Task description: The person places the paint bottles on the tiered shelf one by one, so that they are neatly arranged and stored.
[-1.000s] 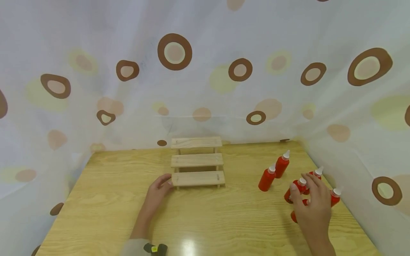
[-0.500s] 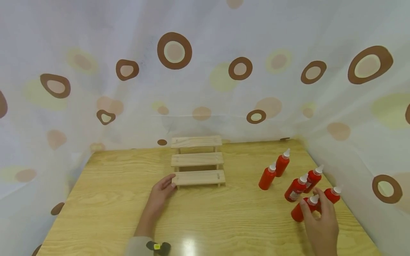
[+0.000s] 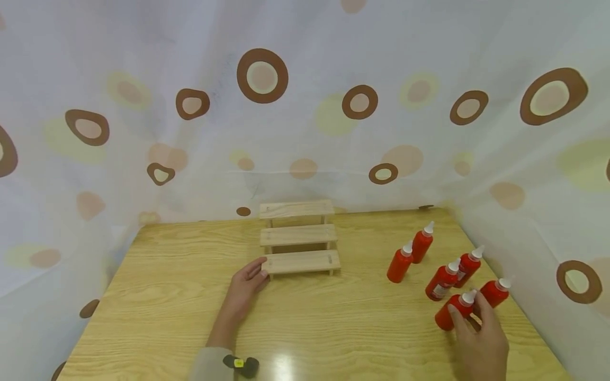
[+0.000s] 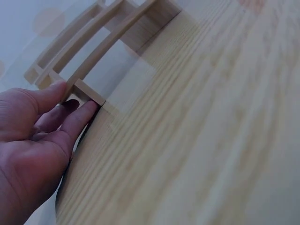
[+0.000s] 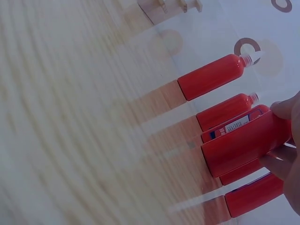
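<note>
My left hand (image 3: pixel 244 292) pinches the left end of the lowest board of a three-tier wooden step rack (image 3: pixel 301 262), thumb above and fingertips under it in the left wrist view. At the right, my right hand (image 3: pixel 483 338) holds the nearest red squeeze bottle (image 3: pixel 450 313) by its upper part, between thumb and fingers. That bottle has a white pointed nozzle and stands slightly tilted in the head view. Just behind it is a labelled red bottle (image 3: pixel 441 283), and another red bottle (image 3: pixel 494 292) stands close to the right of the hand.
More red bottles with white nozzles stand farther back, one red bottle (image 3: pixel 399 264) nearest the rack and one (image 3: pixel 469 267) toward the right. The wood-grain table (image 3: pixel 333 333) is bounded by a white curtain (image 3: pixel 305 132) with brown and beige spots.
My right hand has come down from over the bottles toward the near right and closed its fingers on the nearest bottle. The rack has shifted slightly right with my left hand on it.
</note>
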The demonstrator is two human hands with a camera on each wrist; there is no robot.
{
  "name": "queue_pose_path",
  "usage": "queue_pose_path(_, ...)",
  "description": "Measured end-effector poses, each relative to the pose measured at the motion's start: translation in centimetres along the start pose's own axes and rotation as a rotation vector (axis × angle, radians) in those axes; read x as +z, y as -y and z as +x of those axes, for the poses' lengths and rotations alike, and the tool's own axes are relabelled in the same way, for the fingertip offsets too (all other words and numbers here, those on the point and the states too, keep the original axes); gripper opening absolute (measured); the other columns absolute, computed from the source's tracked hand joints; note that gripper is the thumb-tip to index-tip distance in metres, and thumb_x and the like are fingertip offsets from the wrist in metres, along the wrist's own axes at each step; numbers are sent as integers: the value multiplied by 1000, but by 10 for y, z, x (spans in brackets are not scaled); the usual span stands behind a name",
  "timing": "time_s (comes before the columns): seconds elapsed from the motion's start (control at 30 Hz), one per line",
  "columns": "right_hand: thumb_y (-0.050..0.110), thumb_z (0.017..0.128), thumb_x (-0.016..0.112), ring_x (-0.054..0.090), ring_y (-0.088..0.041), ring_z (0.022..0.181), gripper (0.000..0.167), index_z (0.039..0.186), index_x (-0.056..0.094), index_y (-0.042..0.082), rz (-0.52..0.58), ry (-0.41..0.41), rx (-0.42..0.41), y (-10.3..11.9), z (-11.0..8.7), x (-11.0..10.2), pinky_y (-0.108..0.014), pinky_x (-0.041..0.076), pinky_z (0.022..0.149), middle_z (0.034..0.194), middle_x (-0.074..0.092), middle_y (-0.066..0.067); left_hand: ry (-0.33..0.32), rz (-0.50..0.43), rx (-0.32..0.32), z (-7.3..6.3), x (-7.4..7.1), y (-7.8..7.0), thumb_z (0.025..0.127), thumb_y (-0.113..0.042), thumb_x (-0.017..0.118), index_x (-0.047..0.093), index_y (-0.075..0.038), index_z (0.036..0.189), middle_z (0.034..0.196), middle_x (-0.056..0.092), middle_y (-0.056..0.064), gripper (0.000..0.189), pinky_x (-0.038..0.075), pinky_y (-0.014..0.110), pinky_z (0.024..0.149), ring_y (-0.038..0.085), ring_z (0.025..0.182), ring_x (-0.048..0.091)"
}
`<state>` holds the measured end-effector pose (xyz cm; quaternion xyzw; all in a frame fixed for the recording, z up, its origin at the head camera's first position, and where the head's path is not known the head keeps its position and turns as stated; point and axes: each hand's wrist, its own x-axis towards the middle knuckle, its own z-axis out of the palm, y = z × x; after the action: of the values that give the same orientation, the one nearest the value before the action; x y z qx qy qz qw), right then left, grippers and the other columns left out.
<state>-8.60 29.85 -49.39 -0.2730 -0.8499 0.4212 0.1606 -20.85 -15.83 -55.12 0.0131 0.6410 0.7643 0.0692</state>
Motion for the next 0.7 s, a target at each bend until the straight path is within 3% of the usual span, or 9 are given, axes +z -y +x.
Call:
queue_pose_path(0.1,29,96,70,57,-34,127,67,155,41,18,-7,-36,-52,2,-2,2,-26,51,100,146,56,-14,2,4,5,1,1,0,104,-3,52,45,2,148,154,41,27,45,51,31,107,39,140,45)
queue_pose_path(0.2,23,93,74,61,-34,121,63,150,49,14,3,-87,-145,6,-5,5,-10,49,93,140,61,-16,1,-10,0,2,1,0,104,-3,52,45,1,148,154,41,26,45,51,31,108,38,140,46)
queue_pose_path(0.3,20,91,77,63,-9,113,59,145,55,12,42,-114,-268,16,-6,8,4,42,85,133,65,-16,2,-2,4,2,0,1,104,-3,52,46,0,148,154,42,26,44,51,31,108,38,140,46)
queue_pose_path(0.43,6,85,81,52,19,102,57,138,60,7,147,-109,-489,39,-6,15,4,44,83,121,70,-16,-5,-1,3,3,-1,1,104,-3,52,46,0,147,153,43,26,44,51,32,107,38,139,47)
queue_pose_path(0.53,-2,81,81,55,18,102,57,135,62,7,218,-70,-602,64,-6,22,1,47,85,116,70,-17,-10,-14,-4,3,0,2,104,-2,52,47,0,147,152,44,26,43,51,32,107,38,139,48)
queue_pose_path(0.7,5,87,79,57,13,107,58,141,59,12,279,75,-655,111,-3,41,-2,49,90,123,70,-14,-3,-36,-2,3,-1,3,104,-1,51,47,1,147,151,46,25,43,51,32,108,37,139,48)
